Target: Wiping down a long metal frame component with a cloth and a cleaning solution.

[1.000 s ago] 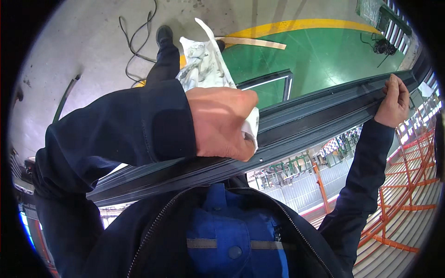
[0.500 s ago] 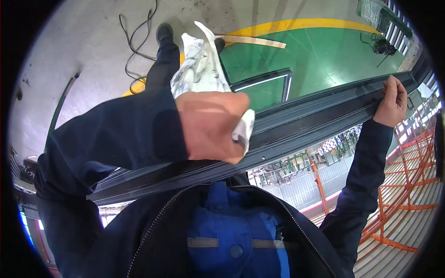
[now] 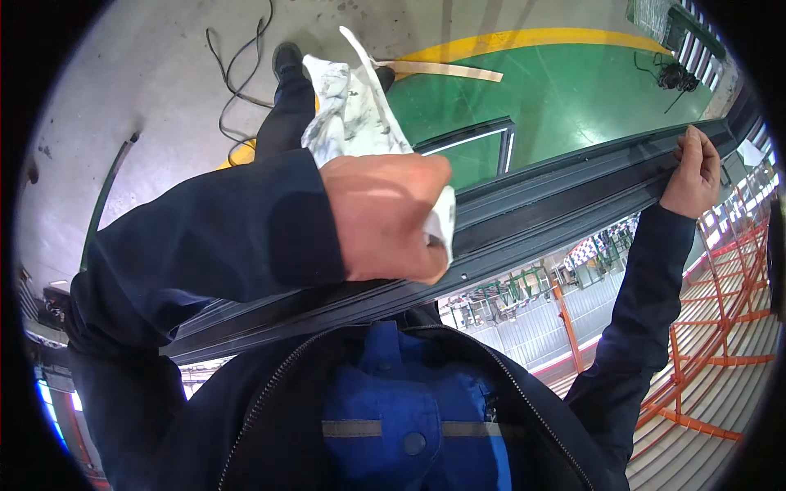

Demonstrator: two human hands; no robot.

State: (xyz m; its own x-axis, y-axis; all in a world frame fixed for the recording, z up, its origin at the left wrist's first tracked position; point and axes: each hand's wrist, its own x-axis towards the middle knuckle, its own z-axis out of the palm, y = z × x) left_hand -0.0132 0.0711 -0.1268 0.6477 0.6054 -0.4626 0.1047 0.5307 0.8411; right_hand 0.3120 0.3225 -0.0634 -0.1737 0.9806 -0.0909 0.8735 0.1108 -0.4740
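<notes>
My left hand (image 3: 389, 217) is closed around a crumpled white cloth (image 3: 356, 106) with grey smudges. One end of the cloth stands up beyond the knuckles, and a fold pokes out by the thumb side. Beneath this hand runs a long dark grey grooved metal frame (image 3: 565, 184), slanting up to the right; the hand covers part of it. At the frame's right end is my right hand (image 3: 694, 176), its fingers bent and pressed together. Whatever it grips, if anything, is too small or hidden to make out.
A smaller dark rectangular frame (image 3: 505, 151) is on the green floor (image 3: 565, 90) beyond. A wooden strip (image 3: 446, 71) and a black cable (image 3: 229, 90) lie farther off. Red rails (image 3: 675, 360) and ribbed panels appear at lower right, possibly reflected.
My left hand, with the cloth, has shifted slightly to the right along the frame. The right hand stays at nearly the same place.
</notes>
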